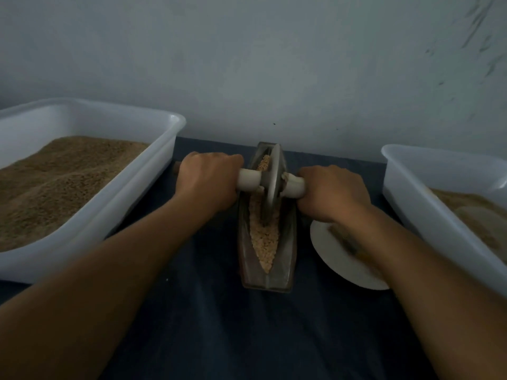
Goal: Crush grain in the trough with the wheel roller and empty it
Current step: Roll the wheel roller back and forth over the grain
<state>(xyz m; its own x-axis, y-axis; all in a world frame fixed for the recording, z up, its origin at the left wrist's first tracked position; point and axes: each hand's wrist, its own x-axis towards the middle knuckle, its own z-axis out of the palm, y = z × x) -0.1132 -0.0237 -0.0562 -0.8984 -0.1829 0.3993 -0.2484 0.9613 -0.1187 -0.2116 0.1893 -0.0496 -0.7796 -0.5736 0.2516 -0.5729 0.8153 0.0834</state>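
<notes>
Head view: the left hand (210,178) and right hand (333,192) each curl tight round the pale axle handle of the grey metal wheel roller (271,185). Between the fingers, the disc stands in the narrow boat-shaped metal trough (285,259) of pale grain (264,242), seemingly still coarse. Press evenly; roll the full length.

Plain home worktable (208,325), bare painted wall (247,64)

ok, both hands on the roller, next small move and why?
Probably roll the wheel back toward the near end: it sits near the far end of the trough, and whole-looking grain lies nearer. Left hand and right hand already grip the handles.
</notes>
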